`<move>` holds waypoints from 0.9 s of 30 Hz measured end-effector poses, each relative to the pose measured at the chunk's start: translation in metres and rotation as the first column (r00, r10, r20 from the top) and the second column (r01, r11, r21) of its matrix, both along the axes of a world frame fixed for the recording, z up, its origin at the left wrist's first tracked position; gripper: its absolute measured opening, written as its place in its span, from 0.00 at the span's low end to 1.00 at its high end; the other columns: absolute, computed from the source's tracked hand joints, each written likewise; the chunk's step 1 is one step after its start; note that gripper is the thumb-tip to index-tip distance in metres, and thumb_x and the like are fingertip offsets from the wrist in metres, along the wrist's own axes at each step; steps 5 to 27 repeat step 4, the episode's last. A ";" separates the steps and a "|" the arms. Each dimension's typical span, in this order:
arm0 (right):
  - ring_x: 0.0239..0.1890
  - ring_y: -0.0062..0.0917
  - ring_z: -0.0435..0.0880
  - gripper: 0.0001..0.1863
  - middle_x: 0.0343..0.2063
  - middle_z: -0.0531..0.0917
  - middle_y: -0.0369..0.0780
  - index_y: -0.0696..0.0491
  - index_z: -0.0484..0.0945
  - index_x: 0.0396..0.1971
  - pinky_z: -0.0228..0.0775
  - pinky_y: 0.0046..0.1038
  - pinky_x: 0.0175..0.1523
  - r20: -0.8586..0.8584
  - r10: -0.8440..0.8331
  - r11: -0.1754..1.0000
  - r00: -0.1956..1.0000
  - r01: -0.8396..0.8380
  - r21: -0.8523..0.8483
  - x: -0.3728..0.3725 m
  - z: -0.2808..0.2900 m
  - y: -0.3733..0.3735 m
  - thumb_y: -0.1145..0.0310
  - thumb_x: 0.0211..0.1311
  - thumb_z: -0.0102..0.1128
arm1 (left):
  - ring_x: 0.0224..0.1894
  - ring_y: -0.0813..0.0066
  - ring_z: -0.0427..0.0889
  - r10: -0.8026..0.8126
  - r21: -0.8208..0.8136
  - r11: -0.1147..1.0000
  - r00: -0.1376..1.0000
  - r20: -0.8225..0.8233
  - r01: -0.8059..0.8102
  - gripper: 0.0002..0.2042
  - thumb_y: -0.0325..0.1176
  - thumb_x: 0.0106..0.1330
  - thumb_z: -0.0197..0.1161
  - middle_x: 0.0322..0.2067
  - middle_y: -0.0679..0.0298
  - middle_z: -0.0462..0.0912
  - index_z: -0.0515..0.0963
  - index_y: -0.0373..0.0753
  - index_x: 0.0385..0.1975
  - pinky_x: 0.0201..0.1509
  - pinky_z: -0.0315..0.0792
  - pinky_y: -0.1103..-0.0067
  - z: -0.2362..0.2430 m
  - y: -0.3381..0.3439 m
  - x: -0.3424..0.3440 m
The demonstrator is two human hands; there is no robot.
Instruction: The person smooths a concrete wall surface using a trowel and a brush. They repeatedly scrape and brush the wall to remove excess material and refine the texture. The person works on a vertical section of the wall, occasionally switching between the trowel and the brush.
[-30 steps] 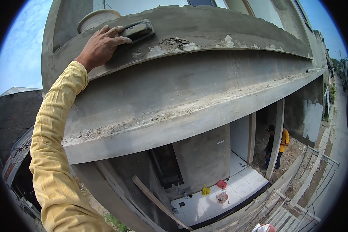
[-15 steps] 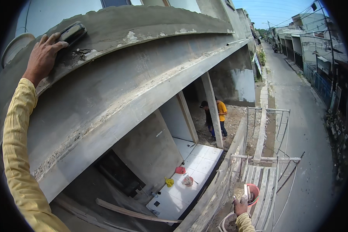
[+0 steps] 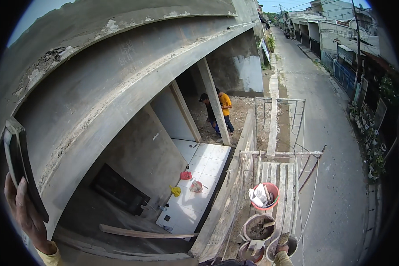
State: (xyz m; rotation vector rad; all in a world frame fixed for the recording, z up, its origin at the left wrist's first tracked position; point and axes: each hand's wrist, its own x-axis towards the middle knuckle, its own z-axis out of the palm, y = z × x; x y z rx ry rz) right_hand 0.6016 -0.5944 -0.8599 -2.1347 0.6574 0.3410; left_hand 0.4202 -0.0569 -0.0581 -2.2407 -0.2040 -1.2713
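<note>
My left hand (image 3: 25, 218) is at the far left, its fingers wrapped round a dark plastering float (image 3: 27, 177) that is tilted nearly upright beside the concrete ledge. My right hand (image 3: 280, 249) is low at the right, over the buckets, with its fingers closed. A brownish piece (image 3: 284, 239) sticks up from it, too small to name. Near this hand stand a mortar bucket (image 3: 244, 231) with a handled tool in it and a greyish bucket (image 3: 294, 243). Just beyond is a red bucket (image 3: 277, 191) with white pieces and tools.
Slatted planks (image 3: 290, 177) rest on a metal scaffold (image 3: 281, 154) beside a rough wall (image 3: 228, 195). Below lies a white tiled floor (image 3: 204, 159). Two people (image 3: 225, 103) stand beyond a post. A street (image 3: 328, 146) runs along the right. Crumbly plaster (image 3: 53, 55) edges the upper wall.
My left hand has come down from the upper plastered wall, with the float still in it. My right hand has moved lower among the buckets. The view has shifted, showing more of them.
</note>
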 end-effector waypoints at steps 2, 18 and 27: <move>0.61 0.39 0.82 0.21 0.57 0.86 0.44 0.53 0.82 0.56 0.73 0.34 0.64 -0.393 -0.010 0.998 0.919 -0.014 -0.058 -0.016 -0.012 0.001 0.59 0.69 0.56 | 0.58 0.54 0.79 -0.346 -0.246 0.925 0.911 -0.225 0.290 0.18 0.21 0.69 0.55 0.56 0.44 0.78 0.80 0.40 0.57 0.66 0.70 0.67 -0.070 -0.013 0.044; 0.56 0.44 0.85 0.26 0.55 0.85 0.50 0.60 0.78 0.60 0.75 0.37 0.60 -0.437 -0.160 0.985 0.885 0.171 -0.015 -0.037 -0.067 -0.003 0.64 0.64 0.64 | 0.53 0.56 0.82 -0.494 -0.486 0.823 0.791 -0.361 0.292 0.17 0.23 0.66 0.60 0.53 0.45 0.80 0.81 0.40 0.55 0.62 0.73 0.68 -0.106 -0.023 0.056; 0.56 0.44 0.85 0.26 0.55 0.85 0.50 0.60 0.78 0.60 0.75 0.37 0.60 -0.437 -0.160 0.985 0.885 0.171 -0.015 -0.037 -0.067 -0.003 0.64 0.64 0.64 | 0.53 0.56 0.82 -0.494 -0.486 0.823 0.791 -0.361 0.292 0.17 0.23 0.66 0.60 0.53 0.45 0.80 0.81 0.40 0.55 0.62 0.73 0.68 -0.106 -0.023 0.056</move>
